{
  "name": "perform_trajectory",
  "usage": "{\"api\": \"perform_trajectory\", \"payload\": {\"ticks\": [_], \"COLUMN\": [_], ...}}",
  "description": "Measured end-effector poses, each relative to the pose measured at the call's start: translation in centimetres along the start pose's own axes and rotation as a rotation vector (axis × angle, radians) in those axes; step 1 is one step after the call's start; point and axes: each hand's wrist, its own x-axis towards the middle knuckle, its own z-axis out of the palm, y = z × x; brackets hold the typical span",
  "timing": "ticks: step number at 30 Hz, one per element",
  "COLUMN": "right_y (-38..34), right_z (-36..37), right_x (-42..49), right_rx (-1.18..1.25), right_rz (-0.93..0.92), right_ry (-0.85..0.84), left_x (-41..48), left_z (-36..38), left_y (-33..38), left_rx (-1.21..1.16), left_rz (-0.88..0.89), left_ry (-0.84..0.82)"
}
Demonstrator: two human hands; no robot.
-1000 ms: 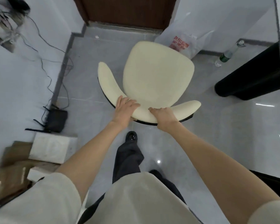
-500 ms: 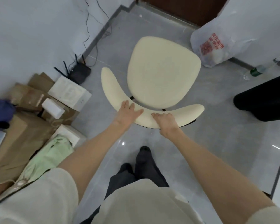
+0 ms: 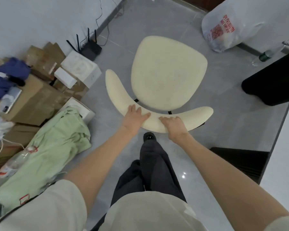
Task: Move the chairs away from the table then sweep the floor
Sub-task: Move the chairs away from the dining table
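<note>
Both arms reach forward: left hand [image 3: 134, 116] lies flat, fingers straight, on the chair [image 3: 168, 72] back; right hand [image 3: 173, 125] fingers curl over it.

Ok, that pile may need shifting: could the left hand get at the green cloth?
Probably yes: the left hand only rests on the chair backrest, and nothing stands between it and the green cloth.

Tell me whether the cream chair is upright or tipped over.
Upright: the chair has its seat facing up; left hand and right hand rest on its backrest.
</note>
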Motion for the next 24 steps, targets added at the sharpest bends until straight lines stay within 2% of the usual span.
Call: {"api": "perform_trajectory", "payload": {"ticks": [9, 15, 24], "right_y": [-5.1, -6.0, -9.4], "right_z": [8.3, 13.8, 21.3], "right_x": [-11.8, -20.0, -32.7], "right_rx": [0.006, -0.058, -0.065], "right_rz": [-0.049, -0.109, -0.155], "right_ry": [-0.02, -0.001, -0.064], "left_x": [-12.2, -19.4, -29.8], "left_z": [7.3, 11.6, 18.7], "left_y": [7.8, 15.1, 24.3], "left_rx": [-0.009, -0.039, -0.08], "left_rz": [-0.046, -0.099, -0.127], "left_ry": [-0.007, -0.008, -0.036]}}
